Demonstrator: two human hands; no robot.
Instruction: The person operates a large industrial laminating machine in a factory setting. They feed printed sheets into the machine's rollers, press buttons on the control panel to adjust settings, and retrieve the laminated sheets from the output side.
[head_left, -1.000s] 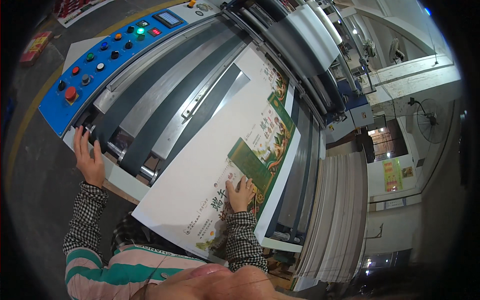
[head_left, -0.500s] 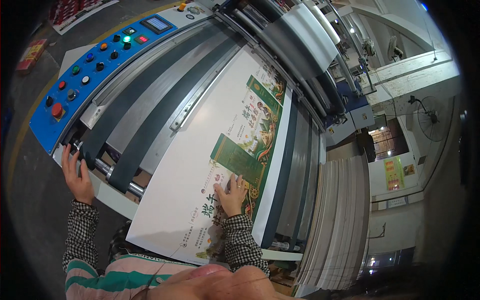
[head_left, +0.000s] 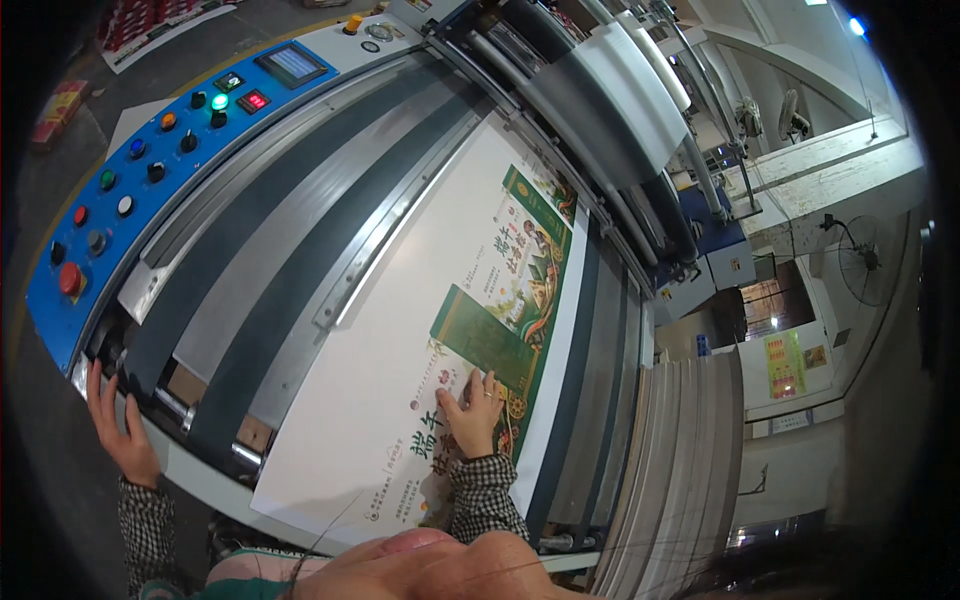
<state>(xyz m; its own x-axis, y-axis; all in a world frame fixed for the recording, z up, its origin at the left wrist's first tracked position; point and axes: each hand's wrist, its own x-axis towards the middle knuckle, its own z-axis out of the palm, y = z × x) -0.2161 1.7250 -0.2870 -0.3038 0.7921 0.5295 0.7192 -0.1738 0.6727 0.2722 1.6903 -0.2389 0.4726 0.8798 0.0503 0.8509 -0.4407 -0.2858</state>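
A large white printed sheet [head_left: 350, 390] with green panels and colourful pictures lies on the feed bed of a big machine, running up under its rollers. On its printed part rests my right hand [head_left: 474, 418], fingers spread and touching the paper near a green panel, gripping nothing. At the near left corner of the machine, my left hand [head_left: 128, 445] has its fingers apart against the frame edge, beside the end of a metal roller shaft [head_left: 177, 408]. Dark belts [head_left: 235, 385] loop round that shaft, left of the sheet.
A blue control panel [head_left: 125, 205] with knobs, buttons and a small screen runs along the left side. Large rollers [head_left: 610, 110] stand at the far end. To the right is a tall stack of sheets [head_left: 680, 450]; a wall fan [head_left: 858, 258] hangs beyond.
The view has shifted a little, so the machine appears moved. My right hand stays on the sheet by the same green panel; my left hand stays at the corner.
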